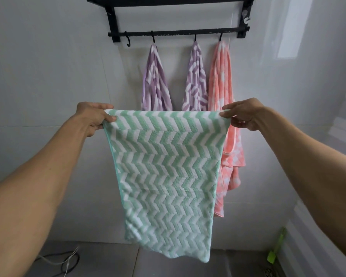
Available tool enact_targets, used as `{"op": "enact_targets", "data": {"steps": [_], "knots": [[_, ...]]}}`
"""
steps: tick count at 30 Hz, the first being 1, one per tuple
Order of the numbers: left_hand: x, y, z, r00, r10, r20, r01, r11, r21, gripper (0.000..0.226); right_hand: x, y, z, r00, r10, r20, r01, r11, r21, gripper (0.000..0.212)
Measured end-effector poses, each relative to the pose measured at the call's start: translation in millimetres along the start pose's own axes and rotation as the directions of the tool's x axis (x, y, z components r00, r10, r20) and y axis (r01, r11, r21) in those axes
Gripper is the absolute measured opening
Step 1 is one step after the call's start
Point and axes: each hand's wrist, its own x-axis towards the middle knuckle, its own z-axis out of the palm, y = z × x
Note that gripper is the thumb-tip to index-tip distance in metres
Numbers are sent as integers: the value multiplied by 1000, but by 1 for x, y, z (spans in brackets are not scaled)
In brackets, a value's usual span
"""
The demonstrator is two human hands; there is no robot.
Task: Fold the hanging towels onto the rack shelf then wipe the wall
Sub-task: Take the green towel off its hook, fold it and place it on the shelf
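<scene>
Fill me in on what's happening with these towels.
A person is holding a green and white zigzag towel spread out in front of the wall, the left hand pinching one top corner and the right hand the other. Behind it, two purple striped towels and a pink towel hang from hooks on the black rack. One hook at the left is bare. Nothing looks folded yet.

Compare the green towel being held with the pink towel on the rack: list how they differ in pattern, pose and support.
The green towel has a green-and-white zigzag pattern; the pink towel looks blotchy pink and white. The green towel is spread flat, while the pink towel hangs bunched. The left hand and right hand pinch the green towel's top corners; the pink towel hangs from a hook. Both hang downward.
</scene>
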Motion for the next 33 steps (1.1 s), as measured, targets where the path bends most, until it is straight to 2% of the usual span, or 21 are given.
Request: {"op": "enact_targets", "data": {"steps": [14, 19, 23, 26, 29, 31, 32, 33], "knots": [[11, -2, -1, 999, 53, 5, -53, 965, 257, 48, -16, -3, -9, 999, -30, 38, 35, 990, -138, 34], [18, -8, -1, 997, 80, -10, -68, 893, 445, 57, -18, -5, -9, 996, -74, 40, 81, 968, -235, 25], [20, -9, 1, 989, 141, -50, -89, 825, 559, 40, -16, -4, -9, 994, -78, 72, 96, 952, -290, 17], [20, -11, -1, 985, 170, -15, -128, 793, 596, 27, -14, -1, -13, 988, -68, 138, 106, 951, -290, 16], [18, 1, -5, 982, 189, 29, -182, 876, 447, 19, -17, -8, -20, 976, -101, 193, 125, 985, -116, 17], [6, 9, -5, 982, 169, 87, -177, 979, 103, 22, -18, -11, -26, 967, -163, 198, 143, 983, 112, 25], [-2, 5, -3, 977, 143, 158, -137, 989, -48, 23, -19, -8, -29, 958, -164, 236, 127, 978, 166, 36], [-9, -7, 1, 966, 112, 234, -89, 991, -104, 27, -22, 2, -29, 950, -130, 285, 100, 988, 118, 52]]}}
